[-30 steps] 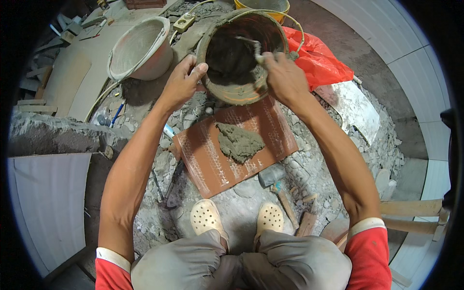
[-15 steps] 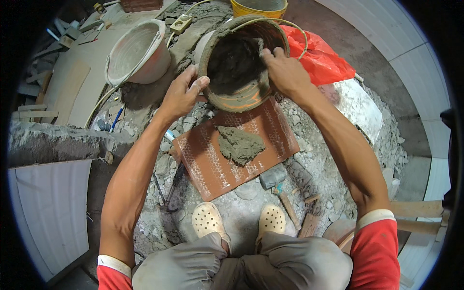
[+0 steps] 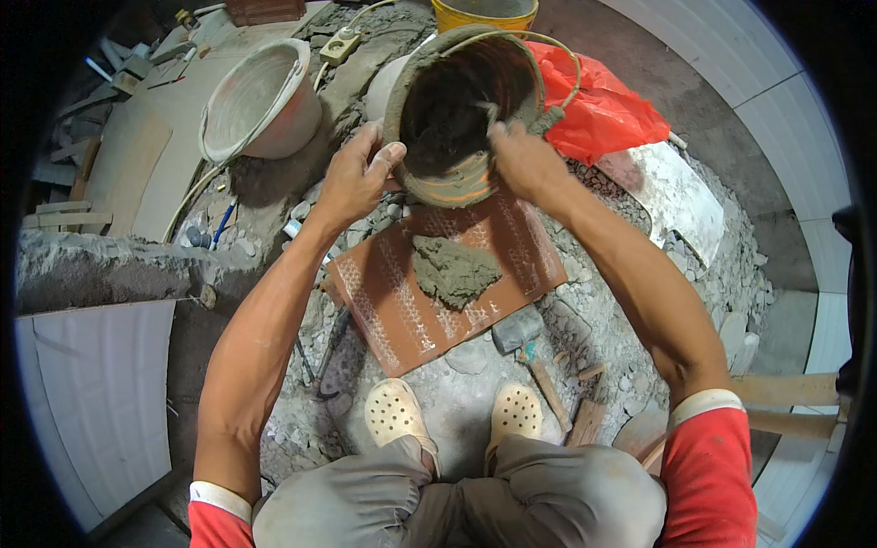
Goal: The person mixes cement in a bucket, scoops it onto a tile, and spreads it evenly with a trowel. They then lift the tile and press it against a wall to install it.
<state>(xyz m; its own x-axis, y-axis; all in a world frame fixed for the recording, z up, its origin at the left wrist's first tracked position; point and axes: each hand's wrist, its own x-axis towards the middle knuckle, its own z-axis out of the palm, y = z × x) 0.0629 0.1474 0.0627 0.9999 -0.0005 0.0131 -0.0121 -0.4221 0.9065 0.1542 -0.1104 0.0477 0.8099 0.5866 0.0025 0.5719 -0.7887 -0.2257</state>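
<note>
A pale bucket (image 3: 288,119) and red bag (image 3: 603,114) flank the dark bucket (image 3: 448,189); a tile (image 3: 379,283) with mortar (image 3: 455,272) lies nearer the person. The dark bucket tilts mouth toward them, long axis running away, its rim in the left hand's (image 3: 361,173) grip; the right hand (image 3: 528,163) clasps a partly hidden tool (image 3: 492,115) at its mouth.

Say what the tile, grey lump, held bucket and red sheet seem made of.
Tile: probably fired clay, matte reddish-brown. Lump: likely wet mortar, dull, rough, clumped. Held bucket: possibly plastic, orange under grey crust. Red sheet: apparently thin plastic, shiny and creased.
</note>
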